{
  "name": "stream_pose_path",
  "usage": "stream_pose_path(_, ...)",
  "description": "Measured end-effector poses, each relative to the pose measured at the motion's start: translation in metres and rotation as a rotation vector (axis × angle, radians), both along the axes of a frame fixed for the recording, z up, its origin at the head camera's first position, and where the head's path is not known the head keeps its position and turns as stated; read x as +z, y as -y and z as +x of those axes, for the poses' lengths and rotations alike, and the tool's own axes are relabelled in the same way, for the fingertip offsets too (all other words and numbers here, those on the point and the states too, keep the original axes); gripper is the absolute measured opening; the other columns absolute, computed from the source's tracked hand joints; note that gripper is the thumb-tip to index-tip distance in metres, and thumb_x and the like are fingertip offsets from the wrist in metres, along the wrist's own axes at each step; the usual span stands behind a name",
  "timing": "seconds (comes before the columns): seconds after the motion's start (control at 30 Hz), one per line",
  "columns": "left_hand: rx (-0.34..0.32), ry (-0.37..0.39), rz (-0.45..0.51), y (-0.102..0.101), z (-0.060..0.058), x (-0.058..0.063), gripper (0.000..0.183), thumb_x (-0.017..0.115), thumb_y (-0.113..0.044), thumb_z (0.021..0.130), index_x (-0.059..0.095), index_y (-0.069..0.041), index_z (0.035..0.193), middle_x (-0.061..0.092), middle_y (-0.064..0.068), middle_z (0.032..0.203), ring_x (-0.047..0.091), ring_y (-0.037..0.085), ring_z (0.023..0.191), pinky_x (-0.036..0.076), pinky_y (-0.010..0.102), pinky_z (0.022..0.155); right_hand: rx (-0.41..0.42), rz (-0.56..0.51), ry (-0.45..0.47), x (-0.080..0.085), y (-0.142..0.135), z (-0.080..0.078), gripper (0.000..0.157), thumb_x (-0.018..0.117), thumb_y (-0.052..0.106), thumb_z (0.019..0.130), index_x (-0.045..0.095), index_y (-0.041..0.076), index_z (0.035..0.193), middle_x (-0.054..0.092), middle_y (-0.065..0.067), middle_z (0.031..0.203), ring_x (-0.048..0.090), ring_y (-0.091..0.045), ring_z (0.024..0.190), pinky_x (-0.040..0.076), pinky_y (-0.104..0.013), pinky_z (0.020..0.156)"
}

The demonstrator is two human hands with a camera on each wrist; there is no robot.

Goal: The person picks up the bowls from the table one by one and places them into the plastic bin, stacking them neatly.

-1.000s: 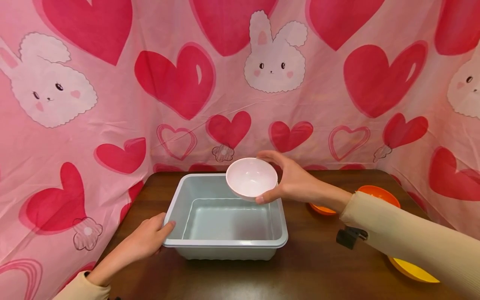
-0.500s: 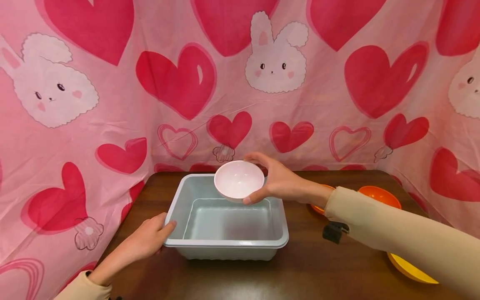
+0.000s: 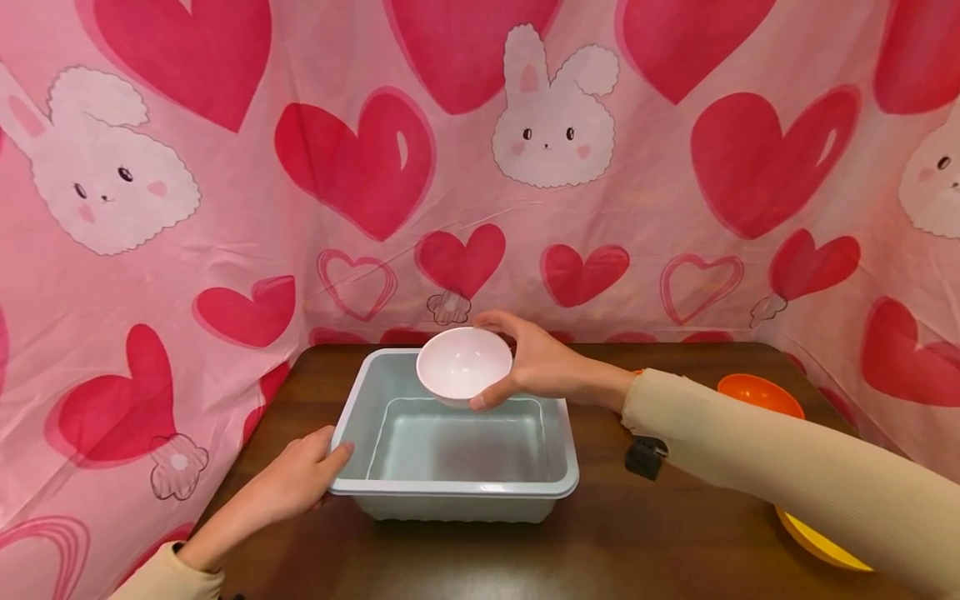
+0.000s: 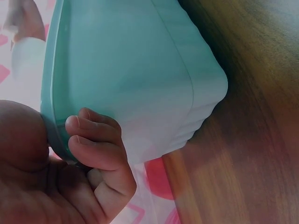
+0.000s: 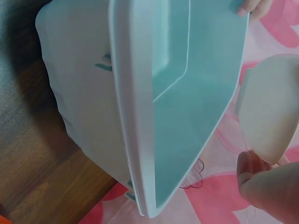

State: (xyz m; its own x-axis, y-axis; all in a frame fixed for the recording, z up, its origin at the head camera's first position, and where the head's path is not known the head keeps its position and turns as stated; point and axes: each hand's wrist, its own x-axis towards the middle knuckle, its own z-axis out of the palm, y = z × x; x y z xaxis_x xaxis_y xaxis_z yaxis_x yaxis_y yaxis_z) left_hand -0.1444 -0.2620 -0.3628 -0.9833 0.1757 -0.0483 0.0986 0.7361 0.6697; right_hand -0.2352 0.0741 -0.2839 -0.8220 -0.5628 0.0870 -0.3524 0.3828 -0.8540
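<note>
A pale pink bowl is held by my right hand, thumb at the near side of its rim and fingers at the far side. It hangs tilted over the back part of a grey plastic basin, its inside turned toward me. In the right wrist view the bowl shows its outer side and foot, above the basin's rim. My left hand grips the basin's left rim near the front corner. The left wrist view shows the fingers curled under that rim, with the thumb over it.
The basin stands on a dark brown wooden table. At the right are an orange bowl and a yellow dish, partly behind my right sleeve. A pink curtain with hearts and rabbits hangs around the table's back and sides.
My right hand has moved left and slightly down with the pink bowl, further over the basin. The left hand keeps its grip on the basin's rim.
</note>
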Motion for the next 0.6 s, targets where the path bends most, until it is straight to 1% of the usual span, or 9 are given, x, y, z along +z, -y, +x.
stream_pose_path(0.17,0.007,0.001,0.006,0.002,0.002,-0.001,0.018,0.057,-0.017,0.108,0.058,0.001,0.108,0.052,0.003,0.062,0.052,0.020,0.045,0.047,0.031,0.045,0.019,0.020,0.006,-0.002,0.009,-0.005,0.099,0.097,0.023,0.068,0.045,0.014,0.152,0.055,-0.004,0.143,0.055,-0.026,0.125,0.055,-0.042,0.098)
stream_pose_path(0.37,0.000,0.005,0.018,0.005,0.002,-0.001,0.020,0.057,-0.016,0.107,0.058,0.003,0.111,0.052,0.003,0.062,0.052,0.020,0.045,0.047,0.032,0.045,0.018,0.058,0.046,-0.004,0.021,-0.009,0.102,0.098,0.024,0.066,0.045,0.017,0.153,0.052,0.000,0.146,0.054,-0.026,0.126,0.056,-0.041,0.096)
stream_pose_path(0.6,-0.023,-0.011,0.029,0.005,-0.001,0.000,0.021,0.057,-0.016,0.107,0.057,0.004,0.112,0.053,0.003,0.062,0.052,0.020,0.044,0.048,0.033,0.045,0.028,0.060,0.053,-0.007,0.031,-0.013,0.103,0.098,0.022,0.067,0.044,0.015,0.154,0.051,-0.004,0.149,0.054,-0.029,0.127,0.054,-0.044,0.100)
